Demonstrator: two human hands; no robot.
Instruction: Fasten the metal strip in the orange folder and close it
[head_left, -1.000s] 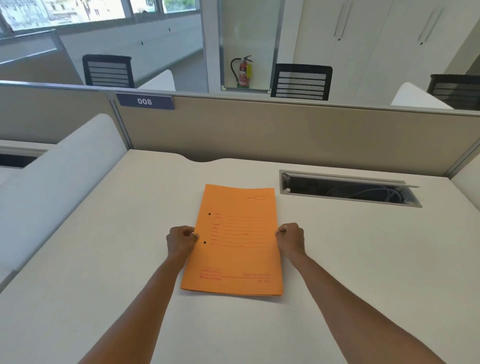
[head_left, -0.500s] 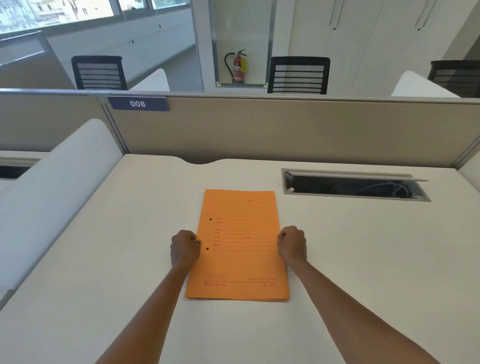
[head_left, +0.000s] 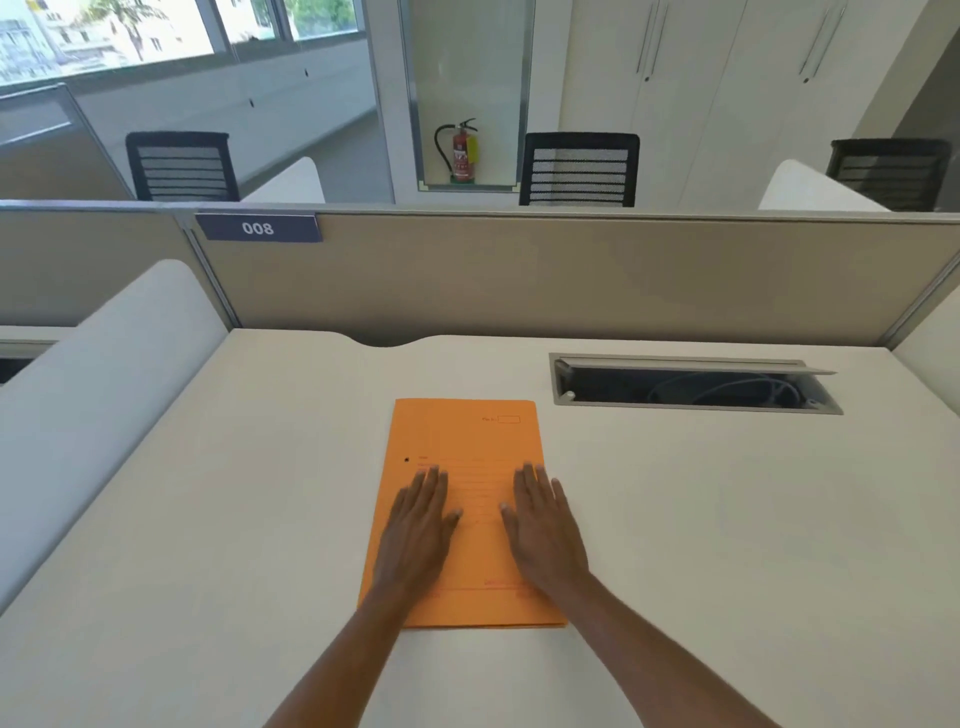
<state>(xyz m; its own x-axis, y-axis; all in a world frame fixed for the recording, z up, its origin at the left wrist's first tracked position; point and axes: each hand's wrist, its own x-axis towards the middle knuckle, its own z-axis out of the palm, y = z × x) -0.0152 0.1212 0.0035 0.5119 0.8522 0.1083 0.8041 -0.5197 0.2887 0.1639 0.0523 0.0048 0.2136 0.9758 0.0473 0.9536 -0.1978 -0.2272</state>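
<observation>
resting flat, both hands (left (head_left: 418, 525), right (head_left: 545, 530)) press the closed orange folder (head_left: 467, 441) on the white desk (head_left: 727, 519).

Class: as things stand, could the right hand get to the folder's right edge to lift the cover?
Probably yes. The right hand lies flat on the closed folder, by its right edge, with bare desk beside it.

Beige partition (head_left: 571, 275) at desk's (head_left: 727, 519) far edge; black chairs (head_left: 579, 169) and fire extinguisher (head_left: 461, 153) seen beyond; windows (head_left: 130, 36) far left.
</observation>
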